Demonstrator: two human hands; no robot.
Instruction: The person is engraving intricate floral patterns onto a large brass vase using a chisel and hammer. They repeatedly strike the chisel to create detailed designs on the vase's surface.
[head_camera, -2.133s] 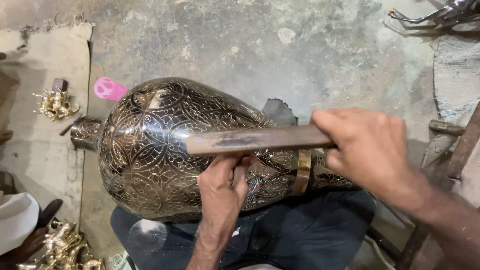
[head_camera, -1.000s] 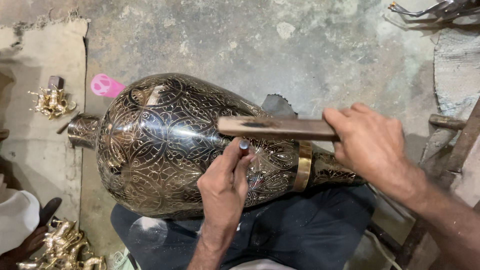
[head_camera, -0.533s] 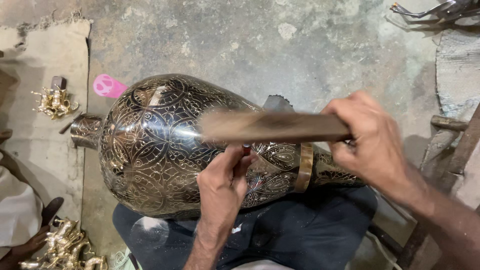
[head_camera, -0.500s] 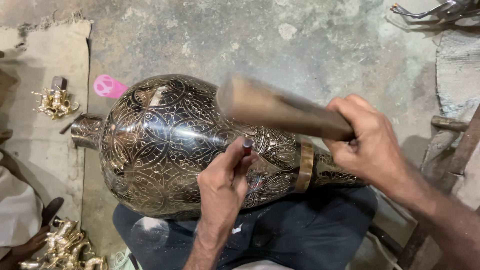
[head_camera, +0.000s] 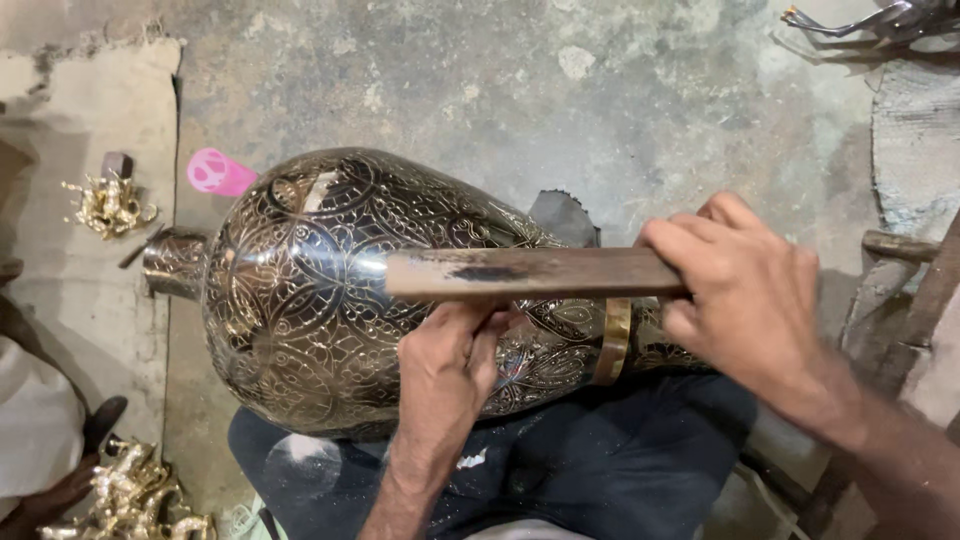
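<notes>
From the head camera, a large dark metal vase engraved all over with pale floral and circular tracery (head_camera: 310, 300) lies on its side across the person's lap, resting on dark blue cloth (head_camera: 600, 470); its broad belly sits left of centre, its short flared mouth (head_camera: 172, 265) points to nine o'clock, and its narrowing end, ringed by a plain brass band (head_camera: 613, 342), runs toward three o'clock under the right hand; the surface is glossy and throws back light along the upper curve. The left hand (head_camera: 447, 372) comes up from six o'clock, fingers pinched closed against the vase's flank, but whatever it pinches is hidden under the bar. The right hand (head_camera: 745, 290) is wrapped tight around one end of a flat brown wooden bar (head_camera: 520, 272), which lies level across the vase from three o'clock toward nine, directly over the left fingertips. Bare grey concrete floor (head_camera: 480, 90) spreads open at twelve o'clock; a pink plastic piece (head_camera: 218, 172) lies just beside the vase's shoulder at ten o'clock; brass scraps (head_camera: 105, 203) sit on pale matting farther toward nine, more brass pieces (head_camera: 130, 495) at seven; wooden bars (head_camera: 905, 250) crowd the three o'clock edge.
</notes>
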